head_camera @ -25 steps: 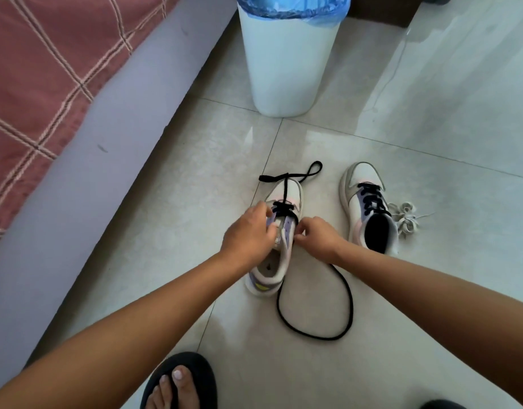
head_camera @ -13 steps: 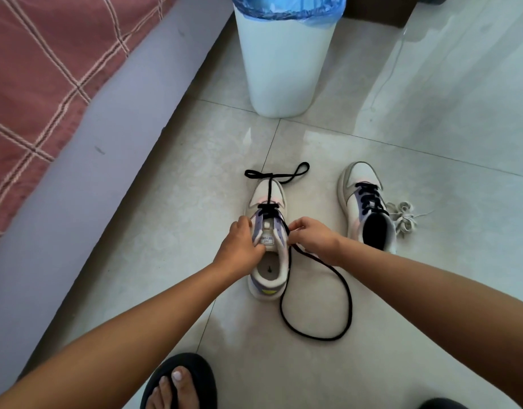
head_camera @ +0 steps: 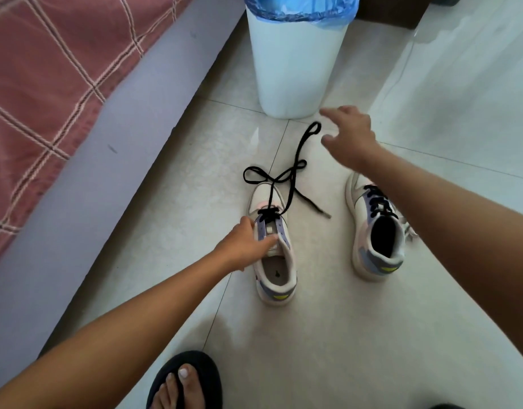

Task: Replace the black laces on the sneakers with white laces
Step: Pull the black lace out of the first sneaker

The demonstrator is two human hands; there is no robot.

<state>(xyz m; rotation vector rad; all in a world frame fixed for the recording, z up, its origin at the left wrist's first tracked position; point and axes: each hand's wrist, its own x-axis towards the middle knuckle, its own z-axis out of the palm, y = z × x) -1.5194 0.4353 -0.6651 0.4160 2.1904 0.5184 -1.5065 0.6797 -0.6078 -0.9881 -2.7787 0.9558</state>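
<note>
While the left grip (head_camera: 248, 243) pinches the near sneaker (head_camera: 273, 246) at its tongue, the right grip (head_camera: 350, 137) hovers spread and empty just beyond the black lace (head_camera: 286, 175); limp, light cord threaded only through the lowest eyelets, likely best pinched near its stiff tip.
</note>
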